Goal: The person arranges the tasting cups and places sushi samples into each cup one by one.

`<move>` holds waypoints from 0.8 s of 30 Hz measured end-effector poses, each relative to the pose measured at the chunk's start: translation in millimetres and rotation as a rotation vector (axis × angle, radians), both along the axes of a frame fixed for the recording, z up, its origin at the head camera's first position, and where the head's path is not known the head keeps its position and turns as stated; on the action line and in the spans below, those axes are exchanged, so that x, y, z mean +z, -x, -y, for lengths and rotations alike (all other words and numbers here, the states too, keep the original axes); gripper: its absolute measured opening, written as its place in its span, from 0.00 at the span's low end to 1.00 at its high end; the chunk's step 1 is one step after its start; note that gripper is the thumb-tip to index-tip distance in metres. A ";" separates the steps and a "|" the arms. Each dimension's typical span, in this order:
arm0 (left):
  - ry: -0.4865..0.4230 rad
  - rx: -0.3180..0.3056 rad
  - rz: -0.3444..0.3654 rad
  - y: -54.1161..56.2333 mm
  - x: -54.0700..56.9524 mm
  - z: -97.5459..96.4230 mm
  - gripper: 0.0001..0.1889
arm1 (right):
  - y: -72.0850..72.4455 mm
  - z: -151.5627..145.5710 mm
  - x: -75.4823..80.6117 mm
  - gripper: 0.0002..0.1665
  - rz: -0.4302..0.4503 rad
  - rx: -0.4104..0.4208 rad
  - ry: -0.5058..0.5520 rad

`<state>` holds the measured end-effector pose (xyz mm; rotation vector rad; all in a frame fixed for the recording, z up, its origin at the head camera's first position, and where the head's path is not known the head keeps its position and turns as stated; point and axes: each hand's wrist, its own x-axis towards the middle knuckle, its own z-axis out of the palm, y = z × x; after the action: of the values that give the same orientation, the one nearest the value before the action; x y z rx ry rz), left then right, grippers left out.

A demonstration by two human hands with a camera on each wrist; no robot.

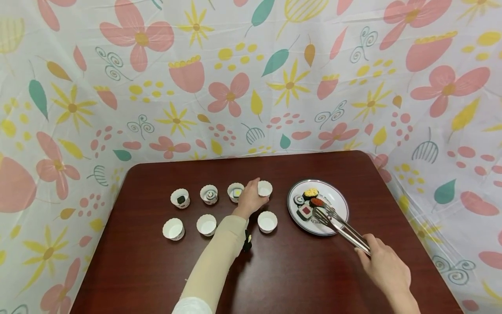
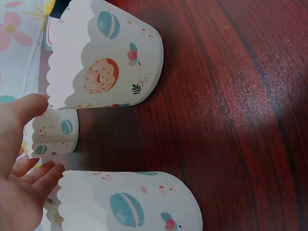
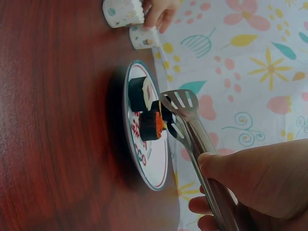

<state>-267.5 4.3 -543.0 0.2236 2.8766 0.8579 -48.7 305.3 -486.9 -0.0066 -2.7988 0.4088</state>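
While the right hand [image 1: 386, 266] grips silver metal tongs [image 3: 202, 139], the orange-topped black cylindrical sushi roll [image 3: 150, 126], likely light, best pinched by its sides, sits on the round white plate [image 1: 339, 205] toward the worktop's [image 1: 306, 270] right edge; whether the left hand [image 1: 251, 200] grips anything, I cannot tell.

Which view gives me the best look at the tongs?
The right wrist view: the tongs show largest there, both slotted heads visible. The head view shows them smaller, over the plate; the left wrist view doesn't show them.
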 end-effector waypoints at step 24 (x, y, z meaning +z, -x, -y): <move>-0.023 0.032 -0.038 3.1 -6.3 -2.7 0.39 | 30.4 31.5 8.0 0.21 -0.018 0.014 -0.006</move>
<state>-270.7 7.1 -549.3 0.1996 2.9144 0.9027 -79.1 273.8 -478.9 0.0178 -2.7841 0.4013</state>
